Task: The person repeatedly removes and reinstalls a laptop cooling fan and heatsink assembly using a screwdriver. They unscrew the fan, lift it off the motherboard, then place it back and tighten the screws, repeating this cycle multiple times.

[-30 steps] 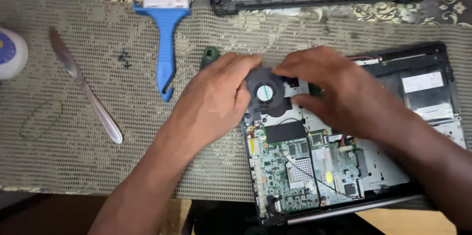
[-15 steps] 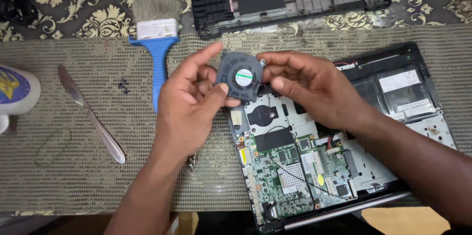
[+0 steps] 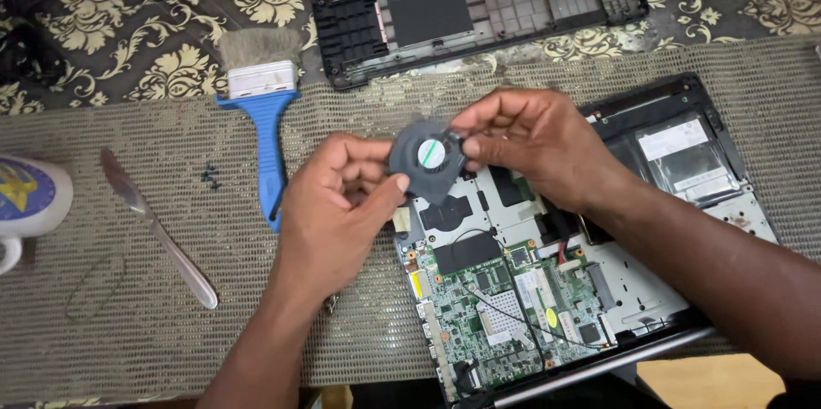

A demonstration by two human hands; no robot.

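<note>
Both of my hands hold a small round black cooling fan point(image 3: 428, 159) with a white and green centre sticker, lifted above an opened laptop base point(image 3: 684, 118). My left hand point(image 3: 338, 208) pinches the fan's lower left edge with thumb and fingers. My right hand point(image 3: 534, 139) grips its upper right edge. Below the fan lies the laptop's green circuit board point(image 3: 505, 298) with thin black wires and metal shielding exposed.
A blue-handled paintbrush point(image 3: 265, 109) lies left of the hands on a woven mat point(image 3: 128, 340). A table knife point(image 3: 154, 225), a few tiny black screws point(image 3: 209, 175) and a white cup point(image 3: 30, 204) sit further left. A removed laptop keyboard frame point(image 3: 479, 2) lies at the back.
The fan has come up off the laptop base and tilted toward me. Both hands rose with it, and the camera view shifted so the brush and keyboard frame sit lower in the picture.
</note>
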